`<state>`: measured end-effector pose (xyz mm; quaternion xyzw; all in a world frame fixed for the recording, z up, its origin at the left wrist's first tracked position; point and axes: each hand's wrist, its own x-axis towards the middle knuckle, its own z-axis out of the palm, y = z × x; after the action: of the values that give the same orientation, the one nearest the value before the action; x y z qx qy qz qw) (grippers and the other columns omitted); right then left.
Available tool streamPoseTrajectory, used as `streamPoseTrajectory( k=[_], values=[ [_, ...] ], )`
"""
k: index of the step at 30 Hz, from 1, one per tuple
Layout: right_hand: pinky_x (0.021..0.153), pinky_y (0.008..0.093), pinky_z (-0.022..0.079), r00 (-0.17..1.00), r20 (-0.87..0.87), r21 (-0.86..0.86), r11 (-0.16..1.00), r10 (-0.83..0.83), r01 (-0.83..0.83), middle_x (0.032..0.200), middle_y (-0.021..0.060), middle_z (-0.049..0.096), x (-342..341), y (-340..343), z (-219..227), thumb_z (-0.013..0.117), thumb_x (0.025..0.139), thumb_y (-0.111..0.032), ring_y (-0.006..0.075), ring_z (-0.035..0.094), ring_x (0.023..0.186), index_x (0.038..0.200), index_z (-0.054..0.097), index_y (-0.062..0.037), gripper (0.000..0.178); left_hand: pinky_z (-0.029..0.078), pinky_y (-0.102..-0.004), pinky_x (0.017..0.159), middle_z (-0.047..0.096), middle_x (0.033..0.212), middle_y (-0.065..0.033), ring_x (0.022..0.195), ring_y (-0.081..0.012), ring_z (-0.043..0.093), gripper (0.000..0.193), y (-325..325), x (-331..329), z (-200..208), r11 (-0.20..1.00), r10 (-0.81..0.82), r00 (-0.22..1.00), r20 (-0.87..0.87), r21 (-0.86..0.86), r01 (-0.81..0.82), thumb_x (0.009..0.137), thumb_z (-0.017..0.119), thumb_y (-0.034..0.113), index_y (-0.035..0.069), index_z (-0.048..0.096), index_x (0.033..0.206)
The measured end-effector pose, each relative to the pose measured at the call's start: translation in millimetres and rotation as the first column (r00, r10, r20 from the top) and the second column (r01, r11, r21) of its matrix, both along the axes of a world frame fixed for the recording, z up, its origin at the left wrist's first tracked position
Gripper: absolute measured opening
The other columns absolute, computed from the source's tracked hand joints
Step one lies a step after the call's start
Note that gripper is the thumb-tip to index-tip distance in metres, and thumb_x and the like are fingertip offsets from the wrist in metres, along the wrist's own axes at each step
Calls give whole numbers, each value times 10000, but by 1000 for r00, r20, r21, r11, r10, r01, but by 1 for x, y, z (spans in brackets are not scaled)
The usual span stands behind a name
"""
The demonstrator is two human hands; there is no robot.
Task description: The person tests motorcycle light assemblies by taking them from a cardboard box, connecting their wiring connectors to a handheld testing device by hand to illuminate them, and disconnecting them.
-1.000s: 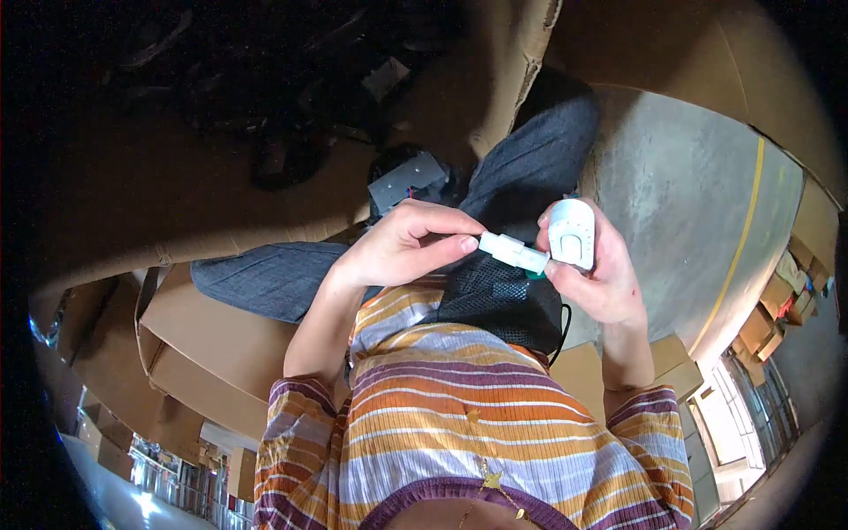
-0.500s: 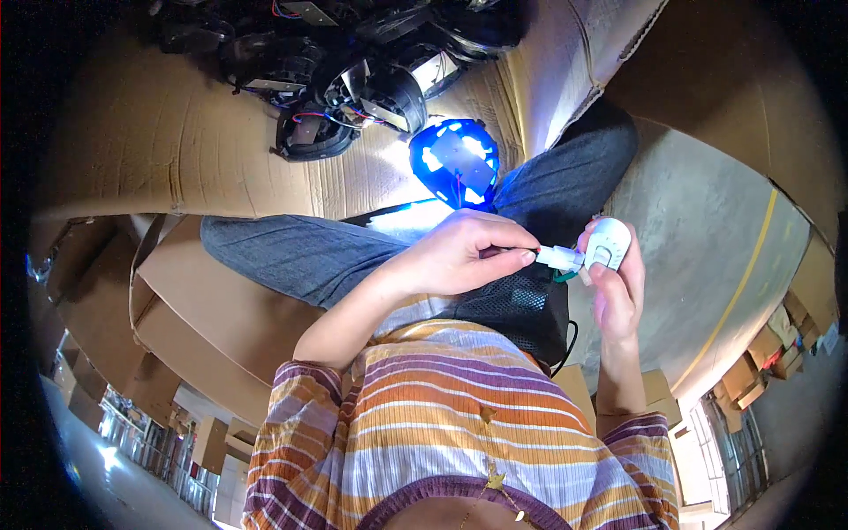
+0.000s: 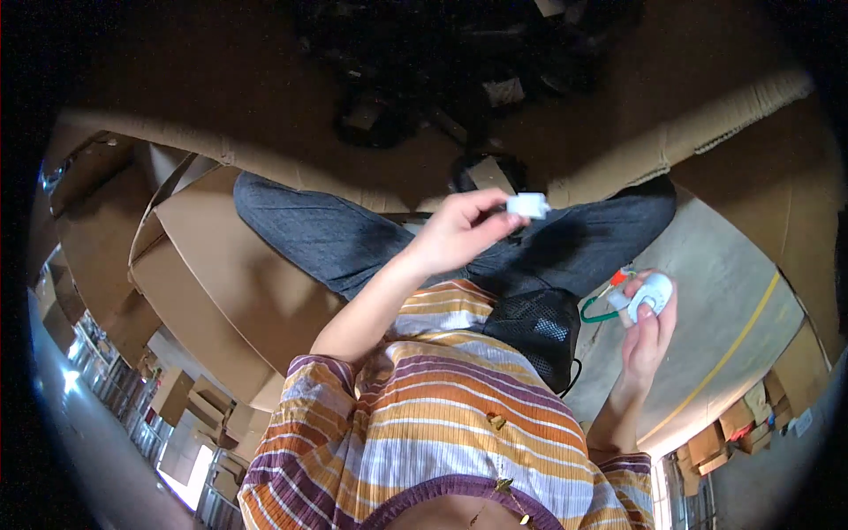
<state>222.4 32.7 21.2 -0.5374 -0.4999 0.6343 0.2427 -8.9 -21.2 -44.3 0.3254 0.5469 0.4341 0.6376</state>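
My left hand (image 3: 461,231) is closed, pinching a white plastic connector (image 3: 527,206) between thumb and fingers. It is held over my lap, just in front of an unlit black shell-like part (image 3: 488,173) with a pale plate. Off to the right, my right hand (image 3: 649,340) is wrapped round a white rounded controller (image 3: 654,295), the thumb pressed on its face. A green cable loop (image 3: 599,314) and a small orange-red piece (image 3: 618,277) show beside the controller. The connector and the controller are apart.
Several dark parts (image 3: 371,119) lie in shadow on the cardboard (image 3: 256,168) ahead. A black mesh pouch (image 3: 534,331) rests at my waist. Cardboard (image 3: 216,265) stands at my left; grey floor with a yellow line (image 3: 724,353) lies at my right.
The bright blue-white light in the shell-like part has gone out. My hands have separated: the left moved up with the connector, the right moved right and down with the controller.
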Motion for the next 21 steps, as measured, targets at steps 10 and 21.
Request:
streamPoseTrajectory(
  k=[10, 21],
  values=[
    [603, 228, 351, 957, 194, -21, 977, 214, -214, 749, 65, 439, -22, -1, -4, 458, 698, -174, 126, 422, 672, 887, 424, 17, 270, 421, -336, 634, 555, 755, -160, 745, -302, 532, 242, 2, -101, -113, 948, 118, 608, -785, -94, -305, 728, 479, 212, 48, 534, 897],
    [610, 276, 384, 862, 412, -23, 949, 296, -315, 732, 109, 472, -29, -4, -7, 453, 579, -9, 200, 478, 654, 917, 402, -16, 341, 447, -396, 548, 572, 745, -137, 700, -246, 562, 142, 24, -129, -204, 884, -353, -162, -921, -386, 266, 665, 476, 110, 74, 587, 746]
  ],
)
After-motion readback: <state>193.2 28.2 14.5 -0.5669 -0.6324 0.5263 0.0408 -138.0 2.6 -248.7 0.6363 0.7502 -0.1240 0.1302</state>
